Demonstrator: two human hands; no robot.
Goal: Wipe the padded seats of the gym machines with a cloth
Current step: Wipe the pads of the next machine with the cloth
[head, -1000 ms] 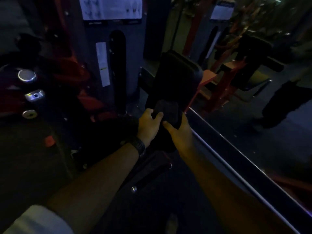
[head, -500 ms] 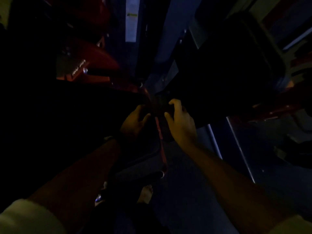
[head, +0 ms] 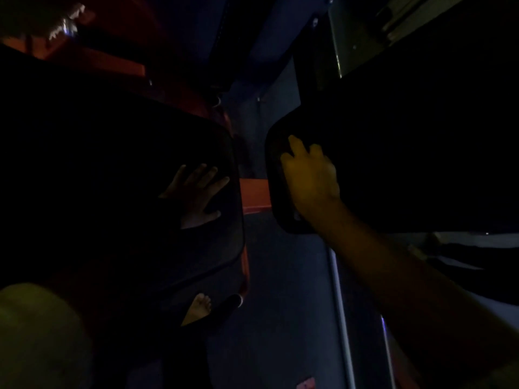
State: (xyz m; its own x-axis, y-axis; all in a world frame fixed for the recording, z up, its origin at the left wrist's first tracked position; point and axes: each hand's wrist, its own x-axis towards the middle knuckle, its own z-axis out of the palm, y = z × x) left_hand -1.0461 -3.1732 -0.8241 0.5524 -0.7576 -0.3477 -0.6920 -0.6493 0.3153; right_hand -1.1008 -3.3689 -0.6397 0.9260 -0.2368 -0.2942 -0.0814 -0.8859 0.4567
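The view is very dark. A black padded seat (head: pixel 140 178) fills the left side, and my left hand (head: pixel 196 195) rests flat on its right part with the fingers spread. A second black pad (head: pixel 407 136) fills the upper right. My right hand (head: pixel 309 175) presses on its lower left corner with the fingers stretched out. A faint edge of the dark cloth (head: pixel 276 160) shows beside the fingertips; the rest is hidden under the palm or lost in shadow.
An orange frame bar (head: pixel 254 193) joins the two pads across the gap between them. A pale metal rail (head: pixel 338 290) runs down the dark floor below my right arm. A bare foot (head: pixel 199 307) stands below the left seat.
My hands have parted from holding the cloth together. The left now lies flat on the left seat, the right has moved onto the right pad. The camera has dropped closer.
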